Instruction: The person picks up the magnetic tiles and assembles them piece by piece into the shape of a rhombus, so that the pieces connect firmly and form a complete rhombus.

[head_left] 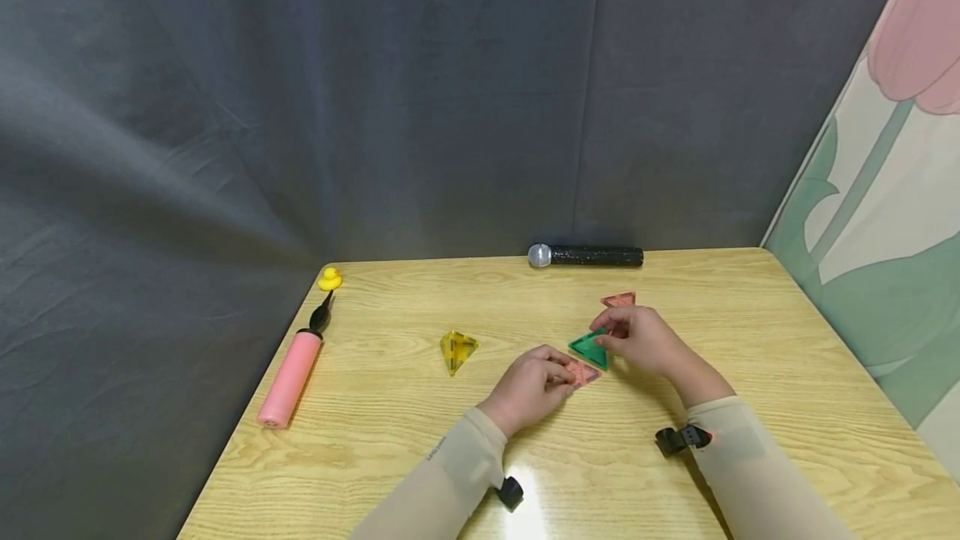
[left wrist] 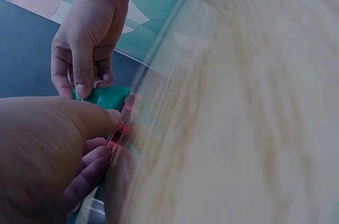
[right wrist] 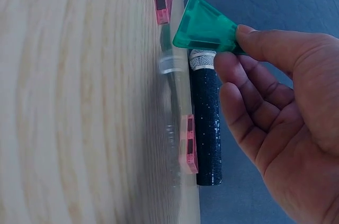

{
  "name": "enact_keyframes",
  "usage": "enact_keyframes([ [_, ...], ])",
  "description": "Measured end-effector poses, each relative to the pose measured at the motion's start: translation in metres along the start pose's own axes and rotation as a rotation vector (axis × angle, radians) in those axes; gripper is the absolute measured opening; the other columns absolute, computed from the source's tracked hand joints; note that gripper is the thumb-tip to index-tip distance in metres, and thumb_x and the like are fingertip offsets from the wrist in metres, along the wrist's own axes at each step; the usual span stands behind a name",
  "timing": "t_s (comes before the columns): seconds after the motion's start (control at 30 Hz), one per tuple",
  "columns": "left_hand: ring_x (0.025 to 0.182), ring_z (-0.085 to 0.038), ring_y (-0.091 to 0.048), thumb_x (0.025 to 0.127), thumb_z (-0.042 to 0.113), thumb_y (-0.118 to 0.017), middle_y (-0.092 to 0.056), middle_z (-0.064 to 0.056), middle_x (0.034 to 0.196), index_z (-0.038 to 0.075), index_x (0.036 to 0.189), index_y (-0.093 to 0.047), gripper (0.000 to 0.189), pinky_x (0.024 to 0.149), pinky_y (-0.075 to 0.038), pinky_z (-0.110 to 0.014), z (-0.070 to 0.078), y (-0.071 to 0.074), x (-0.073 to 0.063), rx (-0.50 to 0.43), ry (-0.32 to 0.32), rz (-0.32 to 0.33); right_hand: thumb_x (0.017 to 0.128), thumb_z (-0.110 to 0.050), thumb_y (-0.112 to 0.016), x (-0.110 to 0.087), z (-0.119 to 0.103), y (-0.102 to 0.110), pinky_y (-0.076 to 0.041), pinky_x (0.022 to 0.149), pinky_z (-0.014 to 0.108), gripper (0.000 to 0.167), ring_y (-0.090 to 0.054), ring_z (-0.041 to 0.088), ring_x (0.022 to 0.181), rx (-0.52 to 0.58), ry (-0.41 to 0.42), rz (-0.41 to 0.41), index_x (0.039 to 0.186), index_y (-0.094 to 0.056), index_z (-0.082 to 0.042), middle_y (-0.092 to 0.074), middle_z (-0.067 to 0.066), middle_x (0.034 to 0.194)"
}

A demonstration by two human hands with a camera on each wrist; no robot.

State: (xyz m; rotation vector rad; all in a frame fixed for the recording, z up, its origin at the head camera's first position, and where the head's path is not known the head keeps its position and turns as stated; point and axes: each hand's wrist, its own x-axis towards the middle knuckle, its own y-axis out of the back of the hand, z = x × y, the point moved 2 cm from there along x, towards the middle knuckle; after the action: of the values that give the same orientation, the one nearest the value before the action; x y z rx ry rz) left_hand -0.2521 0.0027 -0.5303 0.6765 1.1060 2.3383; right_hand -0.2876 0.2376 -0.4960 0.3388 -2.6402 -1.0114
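Note:
My right hand (head_left: 647,343) pinches a green translucent triangular tile (right wrist: 205,25) by one corner, thumb on one side and fingers on the other. The tile is held tilted a little above the table. My left hand (head_left: 529,386) grips a pink-red translucent tile (head_left: 582,372) at its left end, low at the tabletop, just in front of the green one. In the left wrist view the green tile (left wrist: 106,97) appears right beside the red tile (left wrist: 123,123); whether they touch I cannot tell. A second pink tile (head_left: 619,299) lies behind my right hand, partly covered by it.
On the wooden table (head_left: 390,457), a yellow translucent tile piece (head_left: 457,350) sits left of my hands. A black microphone (head_left: 592,256) lies along the back edge. At the left edge are a pink hand pump (head_left: 291,377) with a black nozzle and a yellow rubber duck (head_left: 330,278).

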Motion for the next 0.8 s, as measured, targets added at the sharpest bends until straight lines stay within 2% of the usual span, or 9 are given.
enact_keyframes([
  [0.43, 0.118, -0.004, -0.059, 0.099, 0.023, -0.077, -0.067, 0.006, 0.127, 0.018, 0.113, -0.083, 0.016, 0.103, -0.046, -0.019, 0.0014, -0.0013, 0.0008, 0.025, -0.026, 0.002, 0.093, -0.003, -0.079, 0.0002, 0.0011, -0.0034, -0.054, 0.065, 0.03, 0.013, -0.062, 0.016, 0.075, -0.012, 0.022, -0.005, 0.101, -0.077, -0.013, -0.067, -0.005, 0.085],
  [0.8, 0.116, -0.002, -0.059, 0.098, 0.026, -0.077, -0.066, 0.01, 0.125, 0.021, 0.112, -0.084, 0.016, 0.102, -0.046, -0.017, -0.0017, -0.0028, 0.0007, 0.015, -0.004, 0.012, 0.093, -0.004, -0.079, 0.001, 0.0011, -0.005, -0.054, 0.066, 0.03, 0.014, -0.061, 0.015, 0.075, -0.036, 0.026, -0.031, 0.103, -0.078, -0.014, -0.067, -0.005, 0.086],
])
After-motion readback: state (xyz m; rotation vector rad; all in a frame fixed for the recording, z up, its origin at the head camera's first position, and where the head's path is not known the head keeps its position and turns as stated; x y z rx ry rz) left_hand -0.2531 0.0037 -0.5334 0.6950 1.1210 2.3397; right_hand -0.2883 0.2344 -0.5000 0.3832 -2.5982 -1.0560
